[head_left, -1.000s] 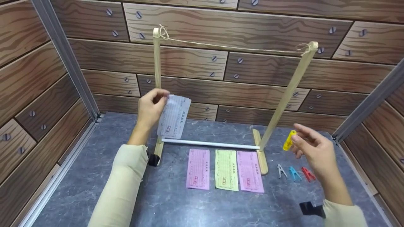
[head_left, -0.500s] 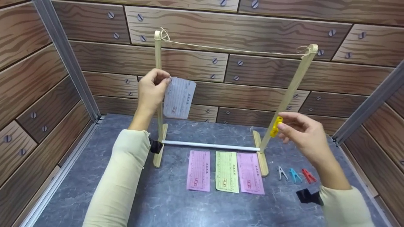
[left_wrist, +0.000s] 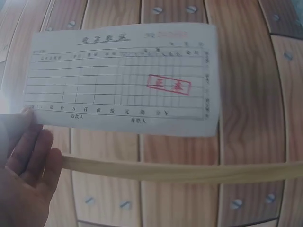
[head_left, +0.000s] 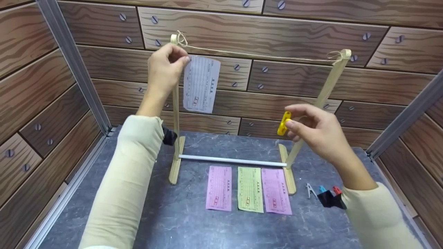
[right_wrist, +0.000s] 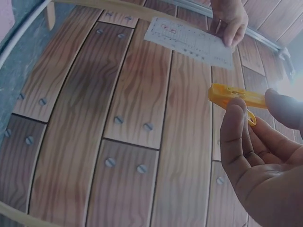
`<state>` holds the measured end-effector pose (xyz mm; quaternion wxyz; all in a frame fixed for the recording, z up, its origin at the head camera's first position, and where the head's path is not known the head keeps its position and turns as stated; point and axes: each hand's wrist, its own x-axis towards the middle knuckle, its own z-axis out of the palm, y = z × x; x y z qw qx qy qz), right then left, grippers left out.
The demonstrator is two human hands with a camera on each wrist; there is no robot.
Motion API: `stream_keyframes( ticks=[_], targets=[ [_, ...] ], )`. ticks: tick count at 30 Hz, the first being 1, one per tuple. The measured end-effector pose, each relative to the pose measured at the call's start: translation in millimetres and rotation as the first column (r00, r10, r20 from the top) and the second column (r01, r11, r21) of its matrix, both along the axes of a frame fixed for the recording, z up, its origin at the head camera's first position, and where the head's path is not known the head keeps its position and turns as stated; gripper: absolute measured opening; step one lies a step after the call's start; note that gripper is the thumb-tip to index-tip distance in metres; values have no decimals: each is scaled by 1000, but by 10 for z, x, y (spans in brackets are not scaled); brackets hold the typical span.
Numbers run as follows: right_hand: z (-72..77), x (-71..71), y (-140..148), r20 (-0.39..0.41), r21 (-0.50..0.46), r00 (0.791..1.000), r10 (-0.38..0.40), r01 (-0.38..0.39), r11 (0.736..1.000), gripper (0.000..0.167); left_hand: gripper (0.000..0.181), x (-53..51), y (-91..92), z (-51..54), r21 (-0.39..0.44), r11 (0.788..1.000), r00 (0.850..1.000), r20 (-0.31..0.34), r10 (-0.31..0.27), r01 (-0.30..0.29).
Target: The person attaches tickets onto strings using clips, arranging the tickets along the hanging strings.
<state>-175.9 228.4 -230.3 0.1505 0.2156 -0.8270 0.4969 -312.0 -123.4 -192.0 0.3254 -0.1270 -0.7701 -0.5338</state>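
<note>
My left hand (head_left: 164,69) pinches the top left corner of a white printed receipt slip (head_left: 201,84), which hangs down beside the left post, just below the string (head_left: 249,53). Lines, print and a red boxed stamp show on the slip (left_wrist: 123,78) in the left wrist view. Between thumb and fingers my right hand (head_left: 320,133) holds a yellow clothespin (head_left: 284,123), in front of the right post. The right wrist view shows this clothespin (right_wrist: 236,96) with its ends apart from the slip.
A wooden frame with left post (head_left: 176,117) and right post (head_left: 332,81) carries the string; a white rod (head_left: 232,159) joins its feet. Pink slips (head_left: 219,188) and a yellow-green slip (head_left: 250,189) lie in front. Grey (head_left: 310,190), blue (head_left: 322,188) and red clothespins (head_left: 336,190) lie at right.
My left hand has risen with the white slip from low by the left post to near the string. My right hand has moved up and left with the yellow clothespin.
</note>
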Motion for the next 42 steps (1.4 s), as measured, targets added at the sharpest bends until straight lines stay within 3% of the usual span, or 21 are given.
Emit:
stream_keyframes(
  ticks=[5, 10, 15, 23, 30, 42],
  targets=[
    [106, -27, -80, -19, 25, 1000, 9, -8, 1000, 29, 5, -20, -33, 151, -50, 997, 998, -17, 64, -64],
    [211, -46, -171, -20, 19, 1000, 10, -10, 1000, 29, 5, -53, -49, 232, -80, 995, 997, -56, 51, -55],
    [351, -76, -312, -21, 31, 999, 35, -34, 999, 30, 5, -72, -73, 271, -138, 986, 996, -44, 83, -88],
    [626, -178, -586, -61, 29, 996, 68, -66, 997, 30, 6, -109, -125, 270, -82, 993, 996, -32, 84, -86],
    [907, -345, -875, -20, -3, 998, 67, -67, 998, 30, 5, -105, -72, 287, -149, 969, 979, 16, 204, -200],
    [1272, -795, -1363, 61, -128, 995, 83, -75, 989, 31, 6, -169, -35, 231, -40, 986, 987, -2, 163, -163]
  ],
)
